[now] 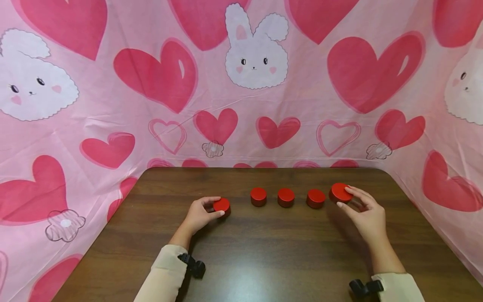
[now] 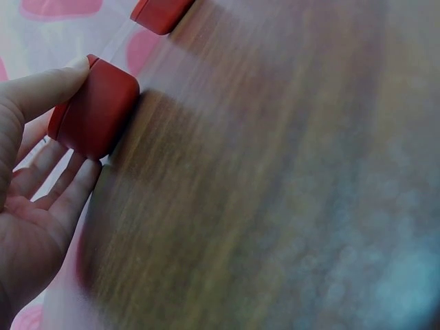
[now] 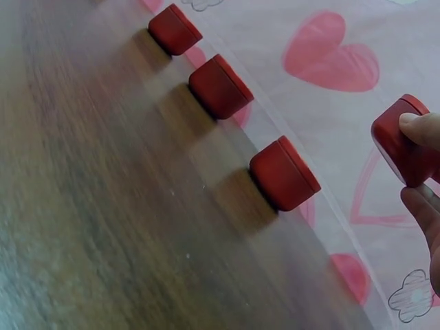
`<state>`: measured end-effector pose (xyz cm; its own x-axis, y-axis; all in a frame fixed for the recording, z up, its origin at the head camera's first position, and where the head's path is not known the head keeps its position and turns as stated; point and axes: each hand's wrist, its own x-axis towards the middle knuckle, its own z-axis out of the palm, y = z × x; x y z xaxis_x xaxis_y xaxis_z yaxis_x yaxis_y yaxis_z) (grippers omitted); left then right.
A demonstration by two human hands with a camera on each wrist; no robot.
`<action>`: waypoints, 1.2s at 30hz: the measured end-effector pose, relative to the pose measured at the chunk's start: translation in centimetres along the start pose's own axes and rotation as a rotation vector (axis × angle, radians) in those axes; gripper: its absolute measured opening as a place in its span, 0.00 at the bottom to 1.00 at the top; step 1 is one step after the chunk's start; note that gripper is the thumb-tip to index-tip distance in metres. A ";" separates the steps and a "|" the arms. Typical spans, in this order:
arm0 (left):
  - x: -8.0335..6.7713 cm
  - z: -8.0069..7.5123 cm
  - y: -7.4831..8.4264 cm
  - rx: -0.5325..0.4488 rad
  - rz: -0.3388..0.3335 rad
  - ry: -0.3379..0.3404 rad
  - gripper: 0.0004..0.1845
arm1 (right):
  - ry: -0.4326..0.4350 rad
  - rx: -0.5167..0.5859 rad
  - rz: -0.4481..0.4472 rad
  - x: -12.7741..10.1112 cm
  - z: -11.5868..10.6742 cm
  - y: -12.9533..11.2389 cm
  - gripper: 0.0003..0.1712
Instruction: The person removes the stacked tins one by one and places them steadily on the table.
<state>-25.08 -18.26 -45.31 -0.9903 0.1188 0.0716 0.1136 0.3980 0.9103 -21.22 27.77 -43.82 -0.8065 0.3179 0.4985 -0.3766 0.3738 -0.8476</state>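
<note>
Five red round blocks lie in a row on the dark wooden table [image 1: 264,251]. My left hand [image 1: 201,214] pinches the leftmost block [image 1: 222,205] between thumb and fingers; the left wrist view shows this block [image 2: 96,113] at my fingertips. My right hand [image 1: 364,212] grips the rightmost block [image 1: 339,192], tilted and lifted off the table, seen in the right wrist view as the block [image 3: 405,141] in the air. Three blocks [image 1: 258,196] [image 1: 286,197] [image 1: 315,198] stand between the hands, also visible from the right wrist [image 3: 283,173] [image 3: 220,86] [image 3: 173,29].
A pink cloth with red hearts and white bunnies [image 1: 256,54] rises behind and beside the table. The table's front half is bare wood. Black wrist mounts [image 1: 194,265] [image 1: 364,287] sit on my cream sleeves.
</note>
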 end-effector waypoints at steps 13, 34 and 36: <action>0.9 0.1 -2.0 -0.013 0.000 0.001 0.26 | 0.035 -0.123 0.144 -0.1 -0.2 2.1 0.29; 1.1 0.3 -2.0 -0.007 0.010 0.009 0.26 | -0.006 -0.183 0.213 0.1 -0.5 4.9 0.29; 1.1 0.4 -2.0 -0.017 0.011 0.007 0.26 | -0.015 -0.191 0.220 0.2 -0.5 5.0 0.29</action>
<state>-26.34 -18.61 -47.20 -0.9895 0.1165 0.0850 0.1236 0.3814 0.9161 -23.03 30.19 -47.88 -0.8664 0.3973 0.3025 -0.1005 0.4546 -0.8850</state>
